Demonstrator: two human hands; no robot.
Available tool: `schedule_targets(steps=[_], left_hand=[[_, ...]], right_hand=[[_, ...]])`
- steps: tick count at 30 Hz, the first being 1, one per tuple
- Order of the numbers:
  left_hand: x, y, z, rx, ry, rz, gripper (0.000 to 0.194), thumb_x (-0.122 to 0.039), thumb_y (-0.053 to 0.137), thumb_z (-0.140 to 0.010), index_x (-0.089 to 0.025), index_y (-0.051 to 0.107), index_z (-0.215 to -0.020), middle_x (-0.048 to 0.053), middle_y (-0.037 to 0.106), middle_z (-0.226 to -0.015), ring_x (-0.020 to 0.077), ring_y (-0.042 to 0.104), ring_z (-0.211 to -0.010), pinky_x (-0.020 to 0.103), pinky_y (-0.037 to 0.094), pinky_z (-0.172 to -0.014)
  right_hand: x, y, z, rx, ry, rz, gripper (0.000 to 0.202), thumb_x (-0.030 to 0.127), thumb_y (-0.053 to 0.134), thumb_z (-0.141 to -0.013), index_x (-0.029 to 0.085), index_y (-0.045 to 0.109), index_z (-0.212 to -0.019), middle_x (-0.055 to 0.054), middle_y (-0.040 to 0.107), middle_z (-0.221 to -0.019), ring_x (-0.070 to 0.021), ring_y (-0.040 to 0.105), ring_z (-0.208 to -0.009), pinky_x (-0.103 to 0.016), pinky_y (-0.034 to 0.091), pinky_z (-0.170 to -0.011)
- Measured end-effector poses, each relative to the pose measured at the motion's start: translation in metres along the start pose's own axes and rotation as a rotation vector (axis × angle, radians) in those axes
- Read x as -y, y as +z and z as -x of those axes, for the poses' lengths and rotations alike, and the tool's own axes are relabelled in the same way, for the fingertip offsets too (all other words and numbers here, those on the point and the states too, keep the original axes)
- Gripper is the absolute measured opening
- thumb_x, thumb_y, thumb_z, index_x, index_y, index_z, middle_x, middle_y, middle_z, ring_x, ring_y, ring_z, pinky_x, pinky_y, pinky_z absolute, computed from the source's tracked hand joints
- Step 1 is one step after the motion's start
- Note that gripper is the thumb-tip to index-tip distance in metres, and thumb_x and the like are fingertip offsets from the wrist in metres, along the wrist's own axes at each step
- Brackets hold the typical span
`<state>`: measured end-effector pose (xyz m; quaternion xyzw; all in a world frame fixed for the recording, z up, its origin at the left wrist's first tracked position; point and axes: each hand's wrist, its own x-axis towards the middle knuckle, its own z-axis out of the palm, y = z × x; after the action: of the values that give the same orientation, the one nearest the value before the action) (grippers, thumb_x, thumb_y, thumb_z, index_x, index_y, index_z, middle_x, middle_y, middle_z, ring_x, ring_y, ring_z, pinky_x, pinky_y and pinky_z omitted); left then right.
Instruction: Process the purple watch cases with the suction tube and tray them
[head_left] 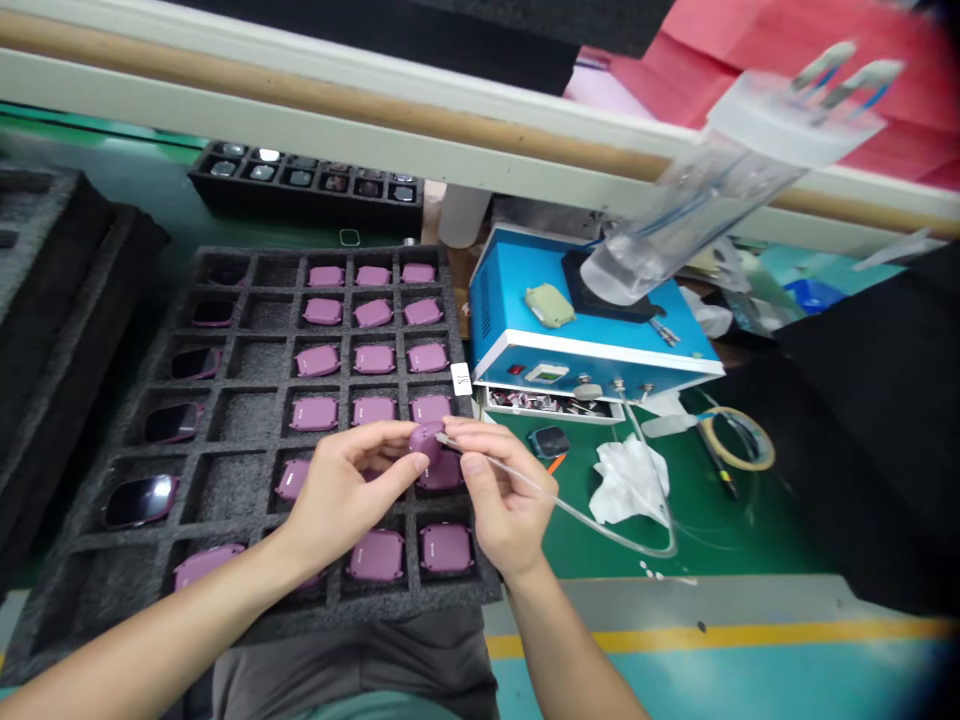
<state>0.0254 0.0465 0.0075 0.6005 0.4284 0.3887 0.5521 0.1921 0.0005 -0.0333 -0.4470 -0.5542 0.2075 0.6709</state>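
Observation:
Between the fingers and thumb of my left hand (337, 490) is a small purple watch case (425, 436), held tilted above the foam tray (337, 622). My right hand (514, 500) pinches the end of a thin clear tube (600, 530), its narrow tip against or very near the case. The tube loops right and runs up to the front of a blue machine (525, 265). More purple cases (376, 553) lie in the tray's compartments below. Along the left column sit watches with dark glass screens (141, 500). My left hand and forearm hide some compartments.
Stacked foam trays (67, 330) stand at left, and a smaller black tray (300, 200) lies behind. A clear cylinder (675, 210) and a pale green case (550, 305) rest on the machine. Crumpled tissue (630, 478), a tape roll (739, 438) and a dark watch (550, 441) lie right.

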Motion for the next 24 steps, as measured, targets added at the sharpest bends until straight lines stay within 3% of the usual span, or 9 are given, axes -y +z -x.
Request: schedule_targets(steps=[24], left_hand=[[-0.0036, 0.0, 0.0, -0.007, -0.061, -0.031, 0.03, -0.033, 0.082, -0.082, -0.014, 0.084, -0.104, 0.007, 0.085, -0.092, 0.0213, 0.079, -0.079, 0.028, 0.066, -0.072]], right_hand=[[0.0002, 0.0, 0.0003, 0.008, 0.023, -0.04, 0.018, 0.017, 0.064, -0.1, 0.026, 0.078, -0.106, -0.007, 0.082, -0.107, -0.0232, 0.079, -0.107, -0.043, 0.066, -0.095]])
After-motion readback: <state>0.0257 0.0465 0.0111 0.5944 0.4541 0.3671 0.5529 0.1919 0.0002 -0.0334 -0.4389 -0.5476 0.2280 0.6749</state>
